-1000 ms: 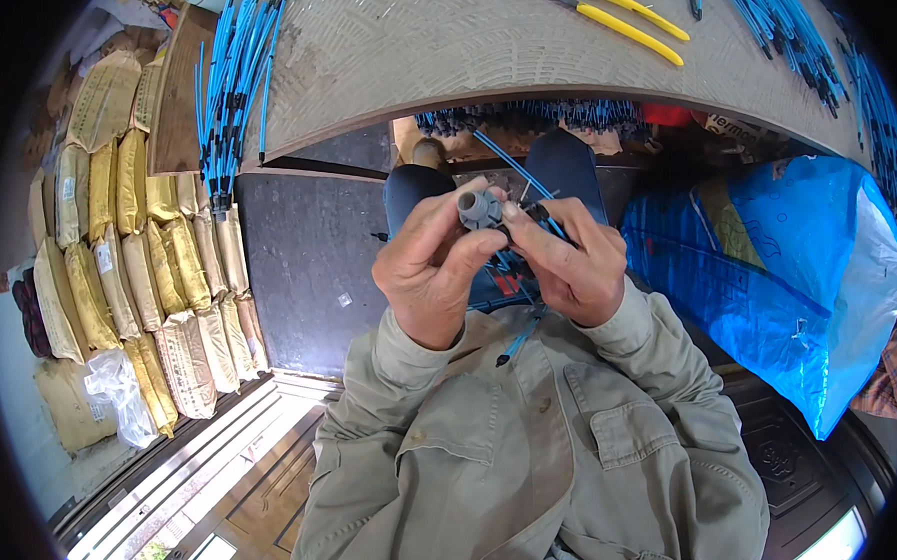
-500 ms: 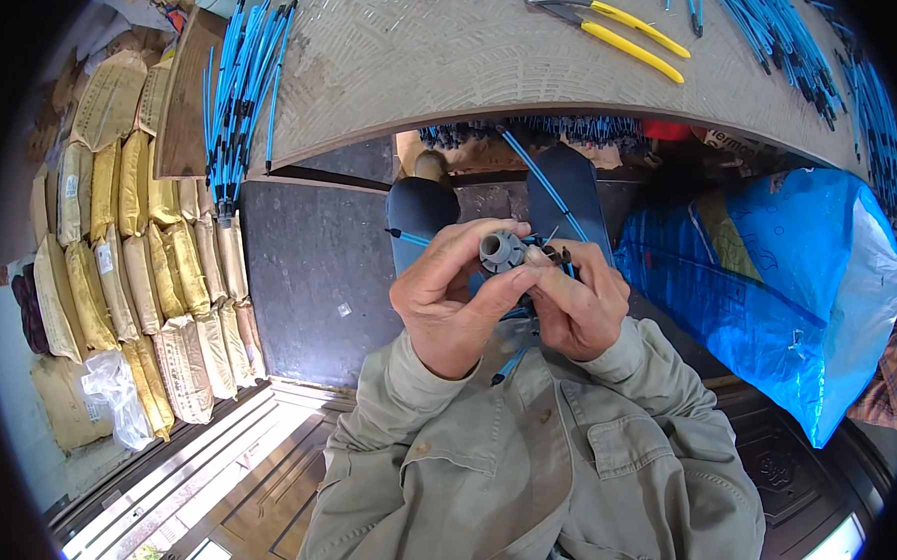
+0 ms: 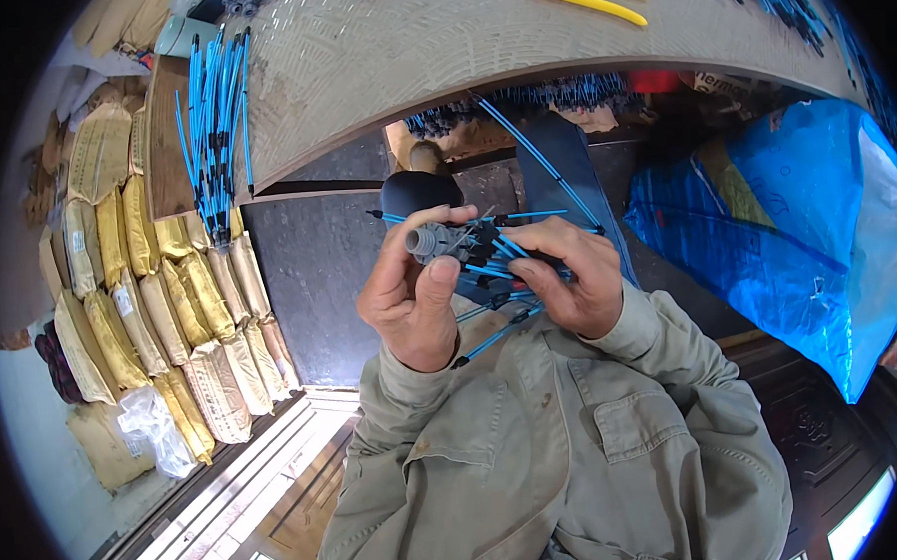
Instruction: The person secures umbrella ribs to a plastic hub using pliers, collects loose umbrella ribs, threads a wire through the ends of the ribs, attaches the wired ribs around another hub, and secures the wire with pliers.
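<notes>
My left hand [image 3: 407,312] is wrapped round a grey ribbed plastic fitting [image 3: 428,242] with a round hollow end, which points left. From its other end several thin blue rods [image 3: 540,160] with black joints and tips fan out. One long rod reaches up toward the table edge; others stick out low, over my shirt. My right hand [image 3: 575,274] is closed, thumb and fingers pinching blue rods close beside the fitting's black joints. The exact spot where its fingertips grip is partly hidden. A thin wire-like piece stands up between the hands.
A table [image 3: 389,67] spans the far side, with yellow-handled cutters [image 3: 589,2] and a bundle of blue rods [image 3: 220,130] at its left edge. More rods lie far right. Stacked paper-wrapped packs [image 3: 169,302] stand left; a large blue plastic bag [image 3: 757,236] bulges at right.
The grey fitting has turned from facing up to pointing left, and both hands have shifted slightly left. My right fingers have moved onto the rods, which now show more. The view has shifted too.
</notes>
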